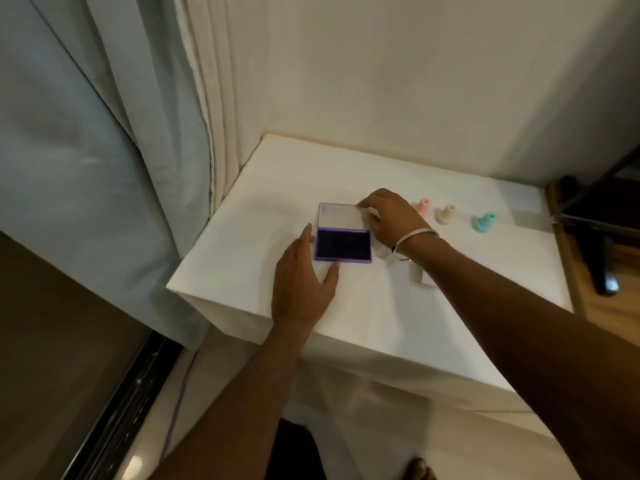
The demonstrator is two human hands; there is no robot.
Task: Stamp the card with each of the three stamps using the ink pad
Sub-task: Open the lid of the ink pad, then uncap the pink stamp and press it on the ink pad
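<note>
A purple ink pad [343,248] lies open on the white table [381,306], its clear lid [339,218] folded back flat behind the dark pad. My left hand [301,282] rests at the pad's near left corner, thumb and a fingertip touching its edges. My right hand [391,216] holds the lid's far right corner with its fingertips. To the right stand three small stamps: pink [423,206], beige [446,213] and teal [484,222]. A pale card [426,279] lies under my right forearm, mostly hidden.
The table stands in a corner, with curtains [104,150] to the left and a wall behind. A dark object [602,268] lies on a wooden surface past the table's right edge. The table's left and near edges drop to the floor.
</note>
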